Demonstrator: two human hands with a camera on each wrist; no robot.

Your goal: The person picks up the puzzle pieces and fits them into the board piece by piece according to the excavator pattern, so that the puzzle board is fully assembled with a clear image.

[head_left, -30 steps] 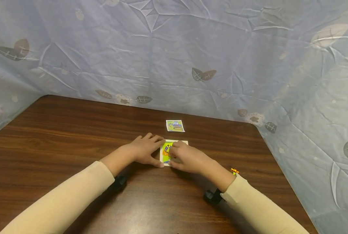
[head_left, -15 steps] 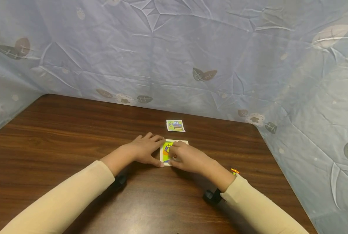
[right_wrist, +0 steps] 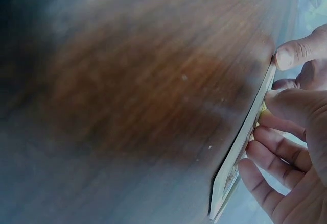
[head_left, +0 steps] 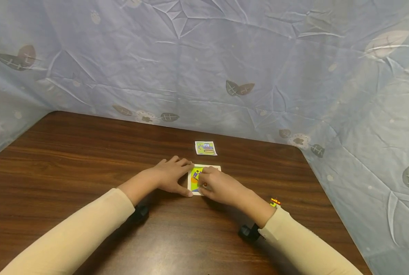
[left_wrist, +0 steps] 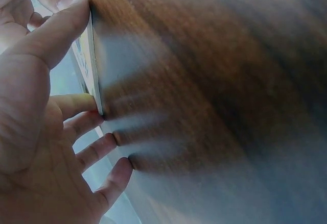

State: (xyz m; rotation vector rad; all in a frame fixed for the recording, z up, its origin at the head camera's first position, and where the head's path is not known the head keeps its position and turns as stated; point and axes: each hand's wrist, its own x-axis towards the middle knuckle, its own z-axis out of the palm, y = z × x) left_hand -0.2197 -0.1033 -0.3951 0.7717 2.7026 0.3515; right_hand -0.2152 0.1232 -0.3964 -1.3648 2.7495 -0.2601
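A small square jigsaw puzzle board (head_left: 195, 187) with a pale border and a green, orange and purple picture lies on the table. My left hand (head_left: 171, 176) rests along its left side, fingers spread, thumb at the near corner; in the left wrist view the fingertips (left_wrist: 110, 140) touch the table and the board's edge. My right hand (head_left: 221, 185) is over the board's right part, thumb and bent fingers holding a puzzle piece (head_left: 205, 184) that they mostly hide. In the right wrist view its fingers (right_wrist: 276, 155) reach over the board, thumb near the edge.
A square picture card (head_left: 206, 148) of a digger lies behind the board. By my right sleeve (head_left: 294, 229) is a small yellow and red piece (head_left: 275, 201), partly covered by the cuff. Patterned cloth (head_left: 204, 68) hangs around the brown wooden table (head_left: 87, 152).
My right fingers shift slightly over the board, covering a little more of its orange part. The left hand, the card and the board stay almost where they were.
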